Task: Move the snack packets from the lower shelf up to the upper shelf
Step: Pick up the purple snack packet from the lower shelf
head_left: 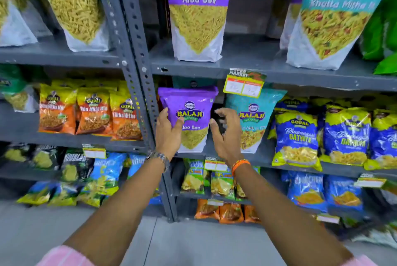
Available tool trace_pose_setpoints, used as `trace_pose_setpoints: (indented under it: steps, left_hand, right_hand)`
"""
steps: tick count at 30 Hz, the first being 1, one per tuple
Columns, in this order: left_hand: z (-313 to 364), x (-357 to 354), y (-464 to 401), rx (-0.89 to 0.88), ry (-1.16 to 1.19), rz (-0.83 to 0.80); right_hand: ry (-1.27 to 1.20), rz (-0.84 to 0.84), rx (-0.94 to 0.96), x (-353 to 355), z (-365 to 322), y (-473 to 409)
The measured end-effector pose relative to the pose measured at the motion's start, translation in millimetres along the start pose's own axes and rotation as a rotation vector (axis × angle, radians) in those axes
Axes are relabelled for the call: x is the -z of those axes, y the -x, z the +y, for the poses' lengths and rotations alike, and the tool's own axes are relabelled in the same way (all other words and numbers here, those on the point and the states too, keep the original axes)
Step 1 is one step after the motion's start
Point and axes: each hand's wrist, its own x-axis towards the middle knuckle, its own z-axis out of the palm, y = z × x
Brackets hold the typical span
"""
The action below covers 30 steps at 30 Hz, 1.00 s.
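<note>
The purple Aloo Sev packet [189,118] stands upright on the lower shelf [264,159], at its left end, just beside the grey shelf post [137,55]. Its long side runs up and down, its top seal is up, and its printed front faces out toward the person.

The left hand [168,131] touches the packet's left side. Its thumb lies on the front, near the words, and its fingers reach up along the left edge. The grip is loose and partly open, and the packet's bottom looks to be on the shelf.

The right hand [225,132] is wide open with curled fingers. It is just to the right of the packet. It holds nothing, and I cannot tell if it touches the packet.

A teal packet [254,119] stands upright just to the right, partly behind the right hand. A yellow price tag [243,85] hangs from the front edge of the upper shelf [268,72]. On that upper shelf a bigger purple Aloo Sev bag [198,12] stands right above the packet.
</note>
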Motion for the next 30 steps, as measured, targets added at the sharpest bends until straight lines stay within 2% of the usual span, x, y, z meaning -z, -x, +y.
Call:
trace_pose_setpoints:
  steps: [4,7,10,12,14,17,24,30]
  left_hand:
    - [-4.7,-21.0,-12.9,0.194,0.163,-0.165]
    - [-9.0,-33.4,-23.3,0.243,0.084,-0.141]
    - [-15.3,-39.8,-38.2,0.224,0.049,-0.068]
    - [-32.9,-45.4,-50.2,0.23,0.107,-0.03]
    - [-50.3,-50.0,-60.8,0.252,0.177,-0.005]
    - [-39.6,-49.1,-58.4,0.254,0.203,0.015]
    - [-40.6,-52.2,-46.8,0.187,0.032,0.015]
    - [-30.3,-46.9,-7.8,0.065,0.087,0.065]
  right_hand:
    - [-0.117,-0.249,-0.459,-29.5,54.1,-4.1]
    - [-0.139,-0.41,-0.616,-49.7,92.7,-1.4]
    - [-0.122,-0.517,-0.587,-64.1,120.6,-0.2]
    - [-0.153,-0.55,-0.617,-72.9,131.2,-0.4]
    - [-0.187,-0.549,-0.62,-80.6,134.4,-4.6]
    - [-0.235,-0.546,-0.618,-89.8,137.4,-7.0]
    - [-0.345,-0.536,-0.619,-94.5,152.1,-7.9]
    - [-0.337,-0.557,-0.618,-68.8,131.6,6.7]
